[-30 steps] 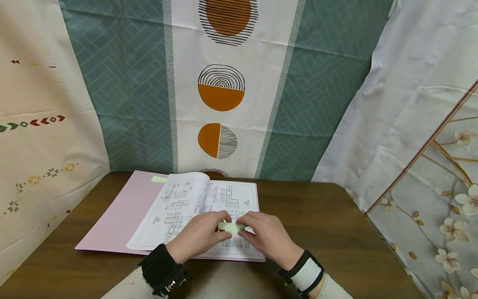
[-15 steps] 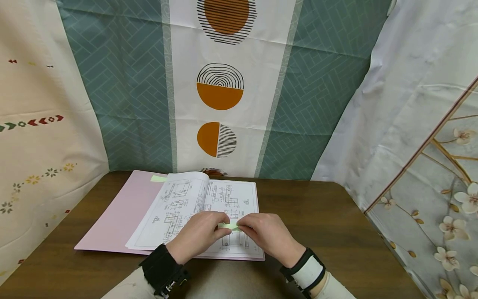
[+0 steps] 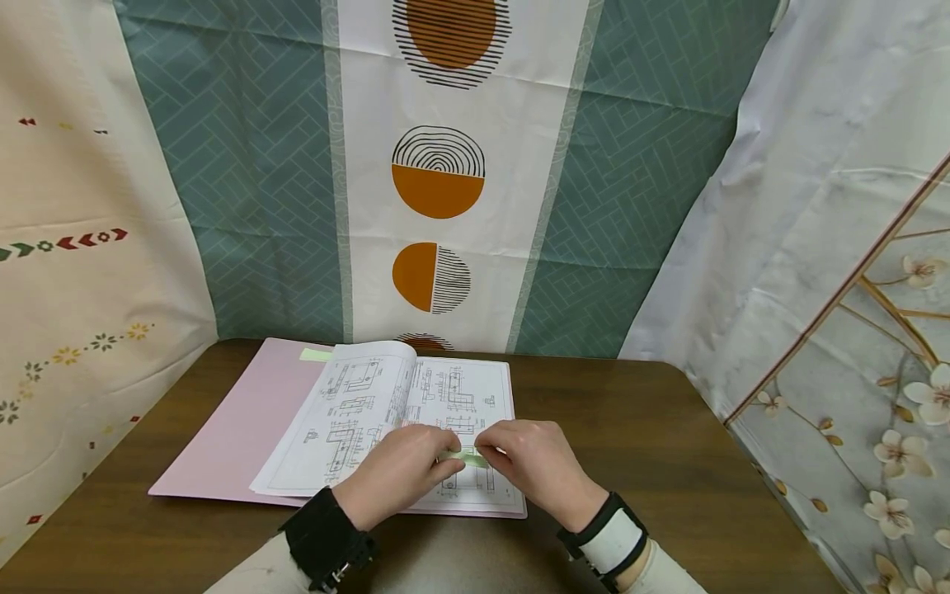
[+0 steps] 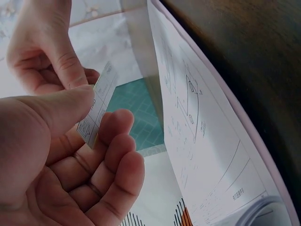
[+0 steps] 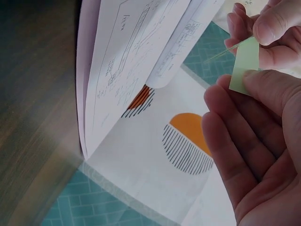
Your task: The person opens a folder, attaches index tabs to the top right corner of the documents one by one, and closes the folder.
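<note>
Over the right page of an open booklet (image 3: 467, 392) with line drawings, both hands are close together. My left hand (image 3: 401, 464) pinches a small pad of sticky notes between thumb and fingers; in the left wrist view the pad (image 4: 100, 103) shows a printed, ruled back. A light green sticky note (image 5: 245, 66) is pinched by the thumb and fingers of my right hand (image 3: 536, 466). In the right wrist view the note stands at an angle to the pad's thin edge, and the two meet near the left thumb.
Under the booklet lies a pink folder (image 3: 223, 437), opened to the left, with a pale green tab (image 3: 315, 355) near its top. The brown wooden table (image 3: 631, 437) extends to the right. Patterned cloths (image 3: 445, 280) hang behind and at the sides.
The light green note has come up at an angle from the pad between the hands. My left hand has turned slightly; both hands stay over the right page.
</note>
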